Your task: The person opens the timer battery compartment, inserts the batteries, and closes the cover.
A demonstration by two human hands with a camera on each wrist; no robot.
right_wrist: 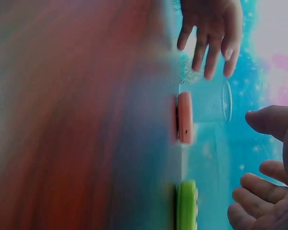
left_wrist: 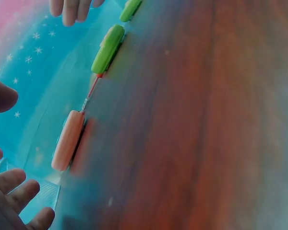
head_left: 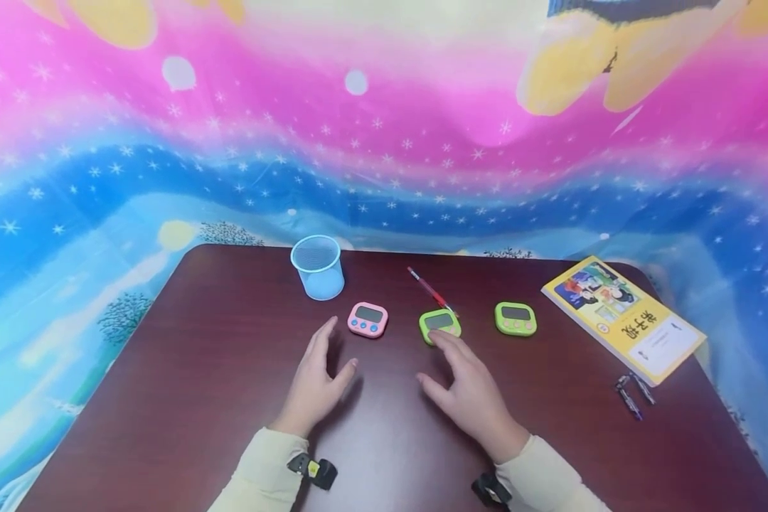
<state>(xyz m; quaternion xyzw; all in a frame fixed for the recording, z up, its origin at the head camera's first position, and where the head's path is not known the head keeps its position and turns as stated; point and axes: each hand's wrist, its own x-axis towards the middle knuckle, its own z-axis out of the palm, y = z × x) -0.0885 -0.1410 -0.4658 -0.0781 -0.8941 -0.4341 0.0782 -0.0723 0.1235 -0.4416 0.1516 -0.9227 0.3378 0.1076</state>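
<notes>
My left hand [head_left: 315,384] hovers above the table with relaxed fingers, holding nothing, just left of a pink timer [head_left: 368,320] with blue buttons. Across from it, my right hand [head_left: 470,387] is likewise relaxed; its fingertips overlap the lower edge of a green timer [head_left: 440,323] in the head view. The two palms face each other with a gap between. To the right lies a second green timer [head_left: 515,319]. In the left wrist view the pink timer [left_wrist: 68,140] and green timer [left_wrist: 108,49] stand in a row beyond the fingers.
A blue mesh pen cup [head_left: 320,269] stands at the back left. Behind the middle timer lies a red pen [head_left: 427,288]. A yellow book [head_left: 624,320] is at the right edge, with dark pens [head_left: 628,397] below it. A printed cloth [head_left: 384,156] hangs behind the table.
</notes>
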